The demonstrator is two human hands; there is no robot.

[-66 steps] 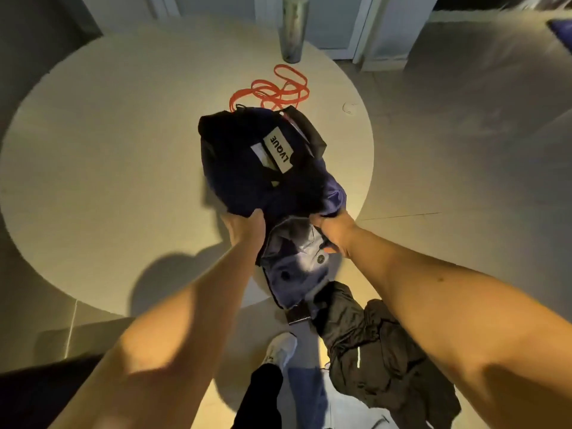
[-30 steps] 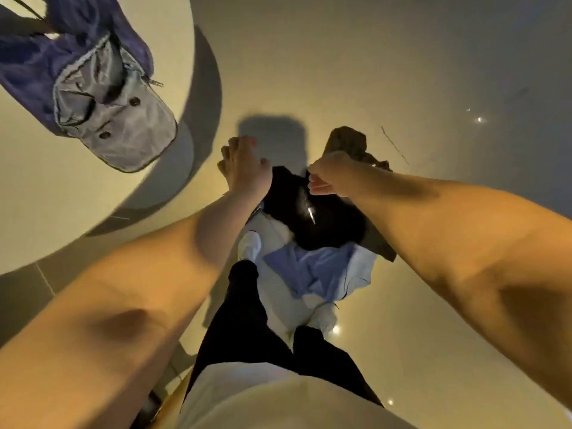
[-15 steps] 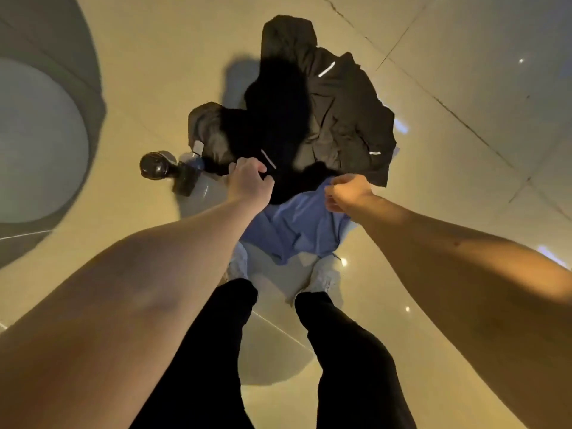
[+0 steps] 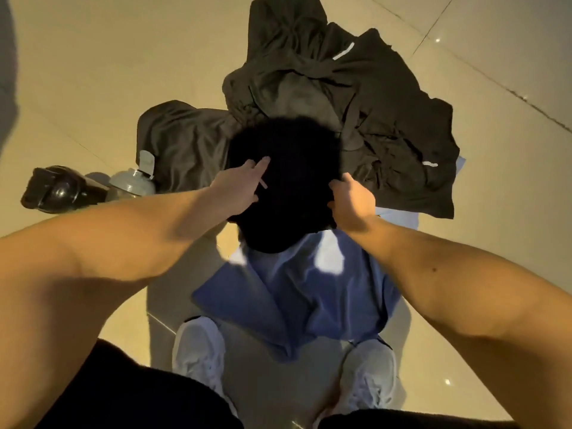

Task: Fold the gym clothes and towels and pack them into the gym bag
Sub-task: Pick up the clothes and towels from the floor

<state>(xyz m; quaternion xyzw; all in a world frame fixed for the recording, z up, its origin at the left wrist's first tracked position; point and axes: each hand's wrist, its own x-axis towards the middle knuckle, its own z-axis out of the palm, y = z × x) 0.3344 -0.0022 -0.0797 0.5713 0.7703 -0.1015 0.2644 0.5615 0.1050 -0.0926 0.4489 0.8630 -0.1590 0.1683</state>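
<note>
A heap of dark clothes (image 4: 387,125) with pale reflective strips lies crumpled on the tiled floor. A black garment (image 4: 291,205), partly in my head's shadow, sits at the heap's near edge. My left hand (image 4: 244,184) reaches onto it with its fingers stretched out, touching the cloth. My right hand (image 4: 349,196) has its fingers curled around the garment's right edge. A blue cloth (image 4: 309,298) spreads out under the black garment down to my shoes. The gym bag is out of view.
A clear shaker bottle (image 4: 133,184) with a black lid (image 4: 52,190) lies on its side left of the clothes. My white shoes (image 4: 198,351) stand at the blue cloth's near edge. A blurred grey edge (image 4: 6,57) shows at the far left.
I turned from the bag on the table and bent down to the floor pile. Both hands have moved forward onto the black garment, and the right hand has taken hold of its edge.
</note>
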